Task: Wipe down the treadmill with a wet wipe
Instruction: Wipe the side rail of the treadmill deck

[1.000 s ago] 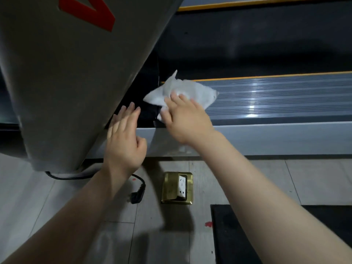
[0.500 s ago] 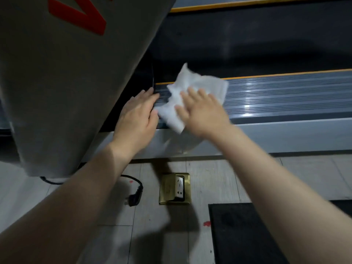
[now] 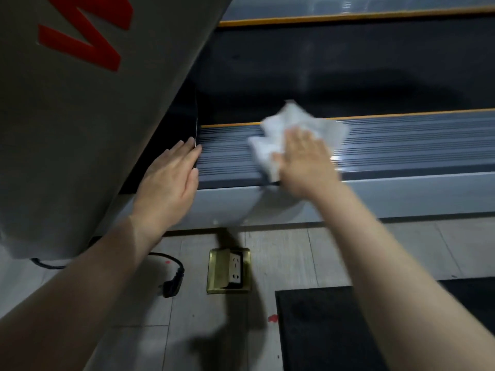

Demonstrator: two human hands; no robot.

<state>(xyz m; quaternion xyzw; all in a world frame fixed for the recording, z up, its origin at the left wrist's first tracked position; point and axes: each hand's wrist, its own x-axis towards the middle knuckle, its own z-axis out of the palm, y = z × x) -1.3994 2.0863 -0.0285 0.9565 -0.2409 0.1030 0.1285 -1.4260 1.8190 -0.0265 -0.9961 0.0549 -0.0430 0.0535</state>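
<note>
While the right hand (image 3: 302, 159) pressed the white wipe (image 3: 300, 132) flat-fingered onto the treadmill's ribbed side rail (image 3: 401, 145), the left hand (image 3: 171, 180) rested spread at the rail's left end, just beside the upright (image 3: 80, 129).

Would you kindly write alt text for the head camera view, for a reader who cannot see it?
A person's right hand presses a crumpled white wet wipe flat onto the grey ribbed side rail of a treadmill, while the left hand rests open at the rail's end. Below, a black plug lies beside a brass floor socket.
</note>
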